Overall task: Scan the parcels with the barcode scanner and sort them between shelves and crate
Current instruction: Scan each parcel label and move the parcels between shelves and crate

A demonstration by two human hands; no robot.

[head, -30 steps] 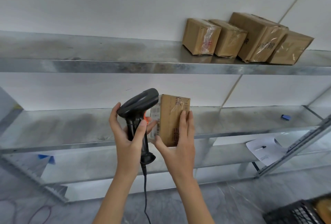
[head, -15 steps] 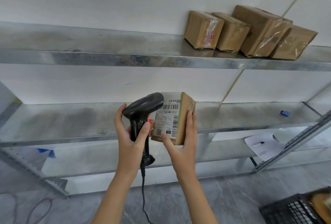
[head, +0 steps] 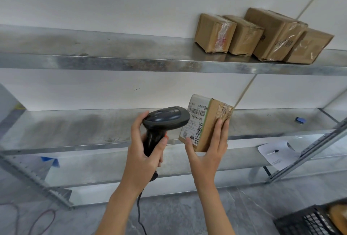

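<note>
Nearest the camera, two bare forearms rise from the bottom edge. The left hand (head: 145, 152) wraps its fingers and thumb round the grip of a black pistol-shaped barcode scanner (head: 165, 120), cable hanging below; the scanner's head points right, its nose just beside the white label. The right hand (head: 206, 152) holds a small brown cardboard parcel (head: 208, 124) in the air, thumb under the lower front corner and fingers (head: 222, 129) laid flat up its side face. The parcel is tilted so its white shipping label with printed barcode (head: 196, 120) faces the scanner, which looks like a hold chosen for reading the code rather than for carrying.

At the bottom right corner sits a black plastic lattice crate (head: 308, 221) on the grey floor, with something brownish inside that is cut off by the frame.

Behind the hands runs the middle tier of a galvanised metal shelving rack (head: 75, 127); a small blue object (head: 300, 120) lies near its right end. On the tier below, toward the right end, rests a white sheet of paper (head: 276, 154) with a pen on it.

Farthest, on the top shelf (head: 112, 62) toward its right end, four taped brown cardboard boxes (head: 262, 35) stand side by side against the white wall, likely already sorted.
</note>
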